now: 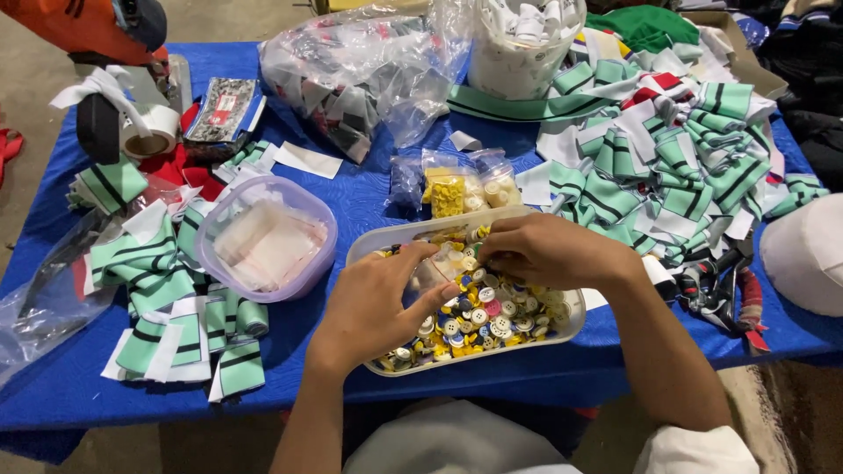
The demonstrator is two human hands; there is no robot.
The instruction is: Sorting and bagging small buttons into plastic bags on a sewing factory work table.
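From the head camera, both hands work over a shallow white tray heaped with loose buttons in white, yellow, blue and pink, set near the front edge of a blue-covered table. The left hand lies palm down on the left half of the tray, fingers loosely spread, thumb and forefinger pinching a small clear plastic bag. The right hand hovers just beyond it over the tray's far side, fingers curled together at the bag's mouth; whether they grip a button cannot be told.

Just left of the tray stands a round clear tub holding more small bags. Behind the tray lie bagged buttons. Green-and-white striped fabric pieces pile up on the right, and more lie on the left. A white bucket and a big plastic sack sit at the back, with a tape roll far left. Bare floor shows beyond the table.
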